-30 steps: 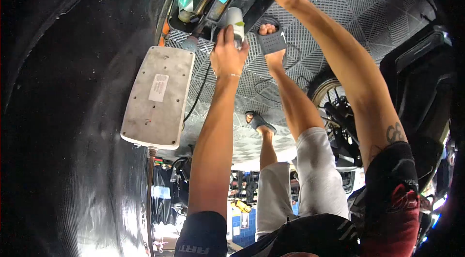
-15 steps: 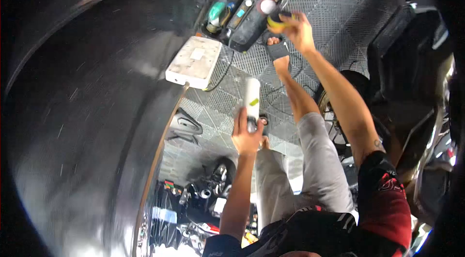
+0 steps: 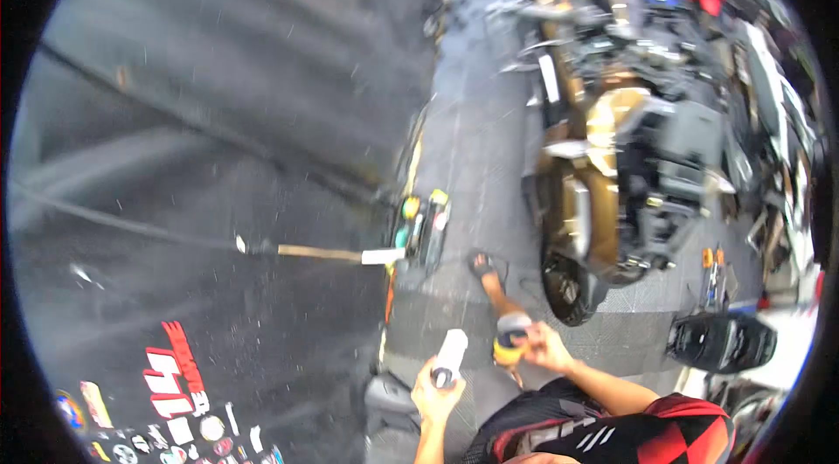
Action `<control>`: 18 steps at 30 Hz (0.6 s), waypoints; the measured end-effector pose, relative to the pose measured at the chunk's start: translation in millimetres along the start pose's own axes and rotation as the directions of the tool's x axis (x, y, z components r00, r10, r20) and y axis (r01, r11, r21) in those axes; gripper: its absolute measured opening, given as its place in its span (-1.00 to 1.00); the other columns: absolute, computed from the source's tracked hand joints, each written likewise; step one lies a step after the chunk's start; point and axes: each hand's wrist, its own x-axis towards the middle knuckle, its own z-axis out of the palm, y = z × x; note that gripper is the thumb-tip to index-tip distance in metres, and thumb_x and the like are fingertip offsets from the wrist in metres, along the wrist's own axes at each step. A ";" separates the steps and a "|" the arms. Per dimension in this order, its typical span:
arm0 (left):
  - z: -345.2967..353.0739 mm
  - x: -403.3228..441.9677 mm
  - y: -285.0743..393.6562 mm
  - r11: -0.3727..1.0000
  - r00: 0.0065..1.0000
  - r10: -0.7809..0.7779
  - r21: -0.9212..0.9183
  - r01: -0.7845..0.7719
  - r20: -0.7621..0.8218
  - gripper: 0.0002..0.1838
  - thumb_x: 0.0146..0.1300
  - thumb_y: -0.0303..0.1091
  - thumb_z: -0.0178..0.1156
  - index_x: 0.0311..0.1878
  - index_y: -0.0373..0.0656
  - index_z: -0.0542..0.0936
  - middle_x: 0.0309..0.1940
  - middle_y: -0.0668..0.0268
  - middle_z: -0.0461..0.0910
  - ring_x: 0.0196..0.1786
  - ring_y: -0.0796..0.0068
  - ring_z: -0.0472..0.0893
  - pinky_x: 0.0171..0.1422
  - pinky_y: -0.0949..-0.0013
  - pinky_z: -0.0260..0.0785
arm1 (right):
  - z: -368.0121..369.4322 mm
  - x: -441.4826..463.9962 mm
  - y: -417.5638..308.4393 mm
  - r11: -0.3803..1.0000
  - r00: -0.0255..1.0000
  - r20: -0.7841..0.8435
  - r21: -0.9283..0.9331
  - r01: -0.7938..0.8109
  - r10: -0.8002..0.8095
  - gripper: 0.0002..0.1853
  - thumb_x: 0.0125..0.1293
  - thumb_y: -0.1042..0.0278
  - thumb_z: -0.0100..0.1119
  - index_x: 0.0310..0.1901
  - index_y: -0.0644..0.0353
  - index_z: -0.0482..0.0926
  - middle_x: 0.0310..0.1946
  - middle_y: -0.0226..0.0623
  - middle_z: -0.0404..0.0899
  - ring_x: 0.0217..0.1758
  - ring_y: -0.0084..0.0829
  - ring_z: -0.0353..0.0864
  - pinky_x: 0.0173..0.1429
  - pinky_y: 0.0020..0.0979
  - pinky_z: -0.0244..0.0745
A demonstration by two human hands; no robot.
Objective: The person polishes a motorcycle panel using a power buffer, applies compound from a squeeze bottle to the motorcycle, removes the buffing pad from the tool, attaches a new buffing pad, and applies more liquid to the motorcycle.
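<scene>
My left hand (image 3: 436, 396) is wrapped around a white bottle (image 3: 452, 349), which tilts up and away from my body. To its right, my right hand (image 3: 545, 348) grips a round yellow-and-dark polishing pad (image 3: 508, 352) by its edge. Motion smears the pad's outline, and its far side looks greyish. The bottle and the pad are apart, both held in front of me above the floor.
A black tray (image 3: 428, 241) with coloured pads stands on the floor against the dark wall (image 3: 218, 307), beside a white box (image 3: 383, 257). A gold-and-black motorcycle (image 3: 603, 193) stands at the right. Stickers (image 3: 212, 427) cover the lower left wall.
My right hand has come back from beside the tray with the pad and is now nearer the bottle. The view has swung up, showing the motorcycle and more wall.
</scene>
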 end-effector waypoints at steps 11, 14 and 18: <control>41.7 -55.3 219.2 0.757 0.550 0.592 -0.171 -0.631 0.589 -0.27 -0.05 -0.07 0.50 0.20 -0.11 0.47 -0.16 0.08 0.70 -0.16 0.00 0.72 -0.09 0.07 0.60 | -159.5 -343.6 -94.4 0.983 0.937 -0.325 -0.167 0.076 -0.128 -0.54 -0.02 0.56 0.48 0.01 0.20 0.74 -0.08 -0.31 0.65 -0.05 -0.41 0.62 0.04 -0.34 0.55; 79.6 -69.2 297.5 0.768 0.471 0.533 -0.169 -0.617 0.702 -0.26 -0.03 -0.05 0.50 0.22 -0.11 0.46 -0.14 0.05 0.71 -0.13 0.00 0.73 -0.08 0.08 0.60 | -212.3 -411.9 -49.1 0.916 0.970 -0.076 -0.318 -0.243 0.231 -0.43 0.05 0.29 0.53 0.13 0.12 0.55 -0.10 -0.27 0.60 -0.12 -0.34 0.64 0.02 -0.34 0.57; 166.2 -99.2 372.1 0.920 0.637 0.366 -0.158 -0.360 0.678 -0.18 -0.12 -0.23 0.56 0.24 -0.13 0.39 -0.10 0.04 0.73 -0.05 0.16 0.77 0.05 0.21 0.62 | -285.1 -484.6 -86.7 0.669 0.787 -0.365 -0.417 -0.616 0.497 -0.19 0.03 -0.43 0.39 0.08 0.14 0.53 0.15 0.02 0.48 0.14 -0.02 0.57 0.16 -0.18 0.54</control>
